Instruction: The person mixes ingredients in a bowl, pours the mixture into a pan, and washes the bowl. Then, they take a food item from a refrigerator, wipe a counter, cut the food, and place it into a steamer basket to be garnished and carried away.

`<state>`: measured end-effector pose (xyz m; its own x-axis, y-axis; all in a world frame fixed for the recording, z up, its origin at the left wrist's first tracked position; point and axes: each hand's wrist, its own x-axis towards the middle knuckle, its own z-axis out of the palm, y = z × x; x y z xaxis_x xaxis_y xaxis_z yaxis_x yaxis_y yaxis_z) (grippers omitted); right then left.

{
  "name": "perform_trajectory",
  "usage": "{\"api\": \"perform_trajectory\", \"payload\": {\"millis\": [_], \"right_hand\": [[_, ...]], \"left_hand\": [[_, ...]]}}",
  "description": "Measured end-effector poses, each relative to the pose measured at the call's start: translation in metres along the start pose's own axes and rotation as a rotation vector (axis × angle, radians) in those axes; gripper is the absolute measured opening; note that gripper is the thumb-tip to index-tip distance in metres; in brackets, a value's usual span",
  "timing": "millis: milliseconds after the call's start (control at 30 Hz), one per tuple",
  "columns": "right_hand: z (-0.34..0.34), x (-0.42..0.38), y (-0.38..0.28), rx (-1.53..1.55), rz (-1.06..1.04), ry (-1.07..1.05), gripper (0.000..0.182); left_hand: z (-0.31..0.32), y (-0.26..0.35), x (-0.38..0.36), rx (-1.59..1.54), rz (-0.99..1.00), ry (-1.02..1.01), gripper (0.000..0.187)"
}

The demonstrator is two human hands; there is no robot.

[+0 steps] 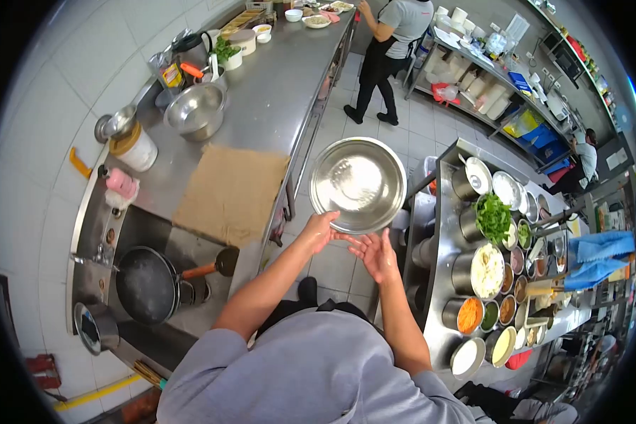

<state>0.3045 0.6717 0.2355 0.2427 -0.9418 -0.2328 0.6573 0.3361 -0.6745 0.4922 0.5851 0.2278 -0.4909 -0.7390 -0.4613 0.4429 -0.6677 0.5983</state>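
A shiny metal bowl (358, 185) is held out over the aisle floor, its inside facing up and looking empty. My left hand (321, 232) grips the near rim, thumb over the edge. Just to its right, my right hand (376, 256) is palm up beneath the near edge, fingers apart; whether its fingertips touch the bowl is hard to tell. To the left, a brown cardboard sheet (233, 191) lies on the steel counter (261, 106).
A sink (141, 230) with a wok (147, 285) is at the left. Another metal bowl (196, 112) stands on the counter. Food containers, including shredded carrot (467, 315), fill the right-hand table. One person (389, 56) stands ahead; another (583, 159) is at far right.
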Motion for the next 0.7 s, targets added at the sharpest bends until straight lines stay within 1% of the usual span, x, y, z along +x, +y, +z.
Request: {"api": "perform_trajectory", "payload": {"millis": [33,67,100,133,167,200,233,267,333,367,400,433,467,500,533,567,600,633,667,700], "right_hand": [[0.011,0.002,-0.019,-0.034,-0.011,0.055,0.062],[0.012,0.006,-0.035,-0.069,-0.023,0.111,0.062],[-0.017,0.015,-0.041,-0.057,-0.018,0.081,0.054],[-0.020,0.023,-0.053,-0.274,-0.089,0.155,0.054],[-0.022,0.030,-0.065,-0.492,-0.155,0.227,0.057],[-0.025,0.040,-0.074,-0.711,-0.221,0.298,0.062],[-0.032,0.058,-0.078,-0.876,-0.297,0.323,0.080],[-0.042,0.073,-0.086,-1.162,-0.368,0.280,0.086],[-0.058,0.109,-0.099,-1.483,-0.428,0.243,0.093],[-0.051,0.127,-0.111,-1.612,-0.551,0.275,0.079],[-0.070,0.145,-0.115,-1.579,-0.489,0.255,0.071],[-0.096,0.171,-0.118,-1.543,-0.442,0.234,0.062],[-0.102,0.194,-0.126,-1.499,-0.393,0.222,0.054],[-0.111,0.210,-0.134,-1.435,-0.419,0.213,0.032],[-0.125,0.229,-0.140,-1.358,-0.344,0.146,0.031],[-0.152,0.253,-0.142,-1.286,-0.277,0.081,0.031],[-0.171,0.274,-0.151,-1.214,-0.210,0.021,0.030],[-0.174,0.291,-0.165,-1.161,-0.083,0.076,0.028],[-0.176,0.310,-0.180,-0.990,0.034,0.136,0.032],[-0.177,0.327,-0.195,-0.807,0.153,0.196,0.037]], "left_hand": [[0.004,0.014,0.012,0.031,0.053,0.124,0.033],[0.004,0.025,0.025,0.036,0.082,0.137,0.033],[0.003,0.035,0.037,0.038,0.109,0.152,0.034],[0.002,0.043,0.048,0.035,0.134,0.171,0.034],[0.001,0.050,0.060,0.056,0.125,0.213,0.033],[-0.001,0.056,0.071,0.102,0.086,0.214,0.033],[-0.001,0.063,0.082,0.147,0.050,0.214,0.034],[0.000,0.070,0.094,0.191,0.017,0.212,0.035],[0.004,0.082,0.118,0.270,-0.067,0.157,0.034],[0.006,0.088,0.128,0.290,-0.105,0.125,0.034],[0.010,0.094,0.138,0.308,-0.141,0.096,0.033],[0.021,0.103,0.143,0.402,-0.061,0.080,0.038],[0.024,0.115,0.152,0.426,-0.054,0.091,0.042],[0.026,0.124,0.158,0.448,-0.058,0.100,0.046],[0.029,0.135,0.167,0.465,-0.057,0.102,0.050],[0.030,0.152,0.174,0.453,-0.116,0.071,0.058],[0.030,0.165,0.182,0.411,-0.067,0.094,0.056],[0.027,0.174,0.191,0.371,-0.022,0.114,0.054],[0.023,0.184,0.202,0.333,0.015,0.135,0.052],[0.016,0.191,0.215,0.320,0.093,0.178,0.051]]}}
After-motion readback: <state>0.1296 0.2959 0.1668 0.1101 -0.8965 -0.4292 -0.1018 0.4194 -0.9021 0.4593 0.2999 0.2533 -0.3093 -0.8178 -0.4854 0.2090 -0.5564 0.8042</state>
